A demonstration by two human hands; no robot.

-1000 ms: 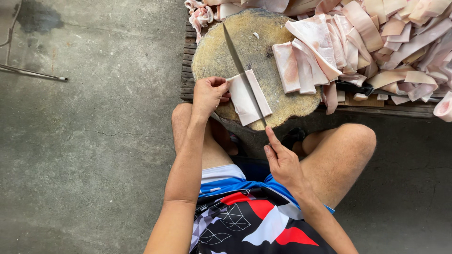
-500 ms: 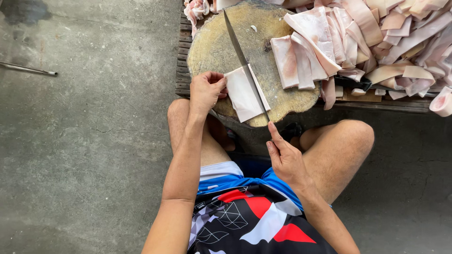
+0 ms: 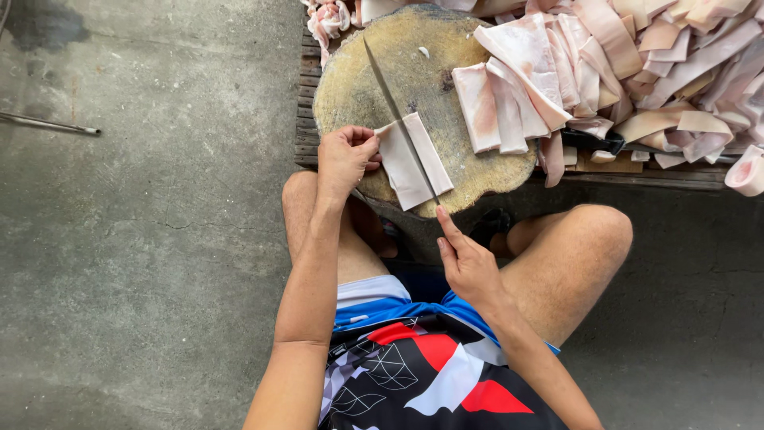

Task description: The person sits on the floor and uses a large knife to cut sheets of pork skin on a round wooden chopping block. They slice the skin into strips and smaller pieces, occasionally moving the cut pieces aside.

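One round chopping block (image 3: 374, 76), one long knife (image 3: 394, 99), two hands, and one metal rod (image 3: 48, 124).

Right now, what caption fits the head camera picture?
Left hand steadies a pale slab on a round wooden block; right hand draws a long knife through it.

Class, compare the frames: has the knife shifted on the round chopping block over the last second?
No. The knife lies along the same line across the block, through the pale strip, its tip near the far rim as before.
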